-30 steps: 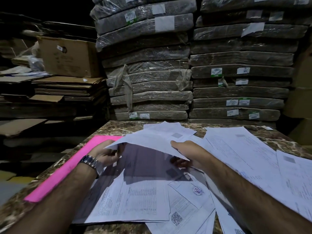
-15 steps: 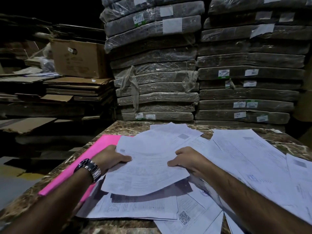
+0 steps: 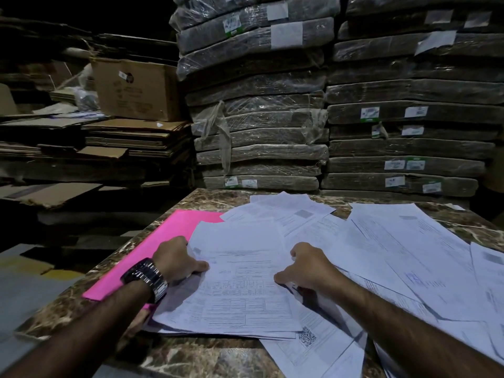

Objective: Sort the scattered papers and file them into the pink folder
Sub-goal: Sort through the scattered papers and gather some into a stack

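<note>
A printed sheet (image 3: 240,282) lies flat on top of a small pile of papers in front of me. My left hand (image 3: 178,259), with a metal watch at the wrist, grips the sheet's left edge, thumb on top. My right hand (image 3: 306,267) holds its right edge, fingers curled under and thumb on the paper. The pink folder (image 3: 166,238) lies shut along the table's left side, partly under the pile. Several more loose papers (image 3: 403,257) spread across the right half of the table.
The marble-patterned table (image 3: 201,356) ends close to me and on the left. Behind it rise two tall stacks of plastic-wrapped flat packs (image 3: 259,110). Flattened cardboard and a brown carton (image 3: 136,88) sit at the back left.
The sheet I held raised a second ago has come down flat onto the pile. Both hands have stayed on its edges and lowered with it.
</note>
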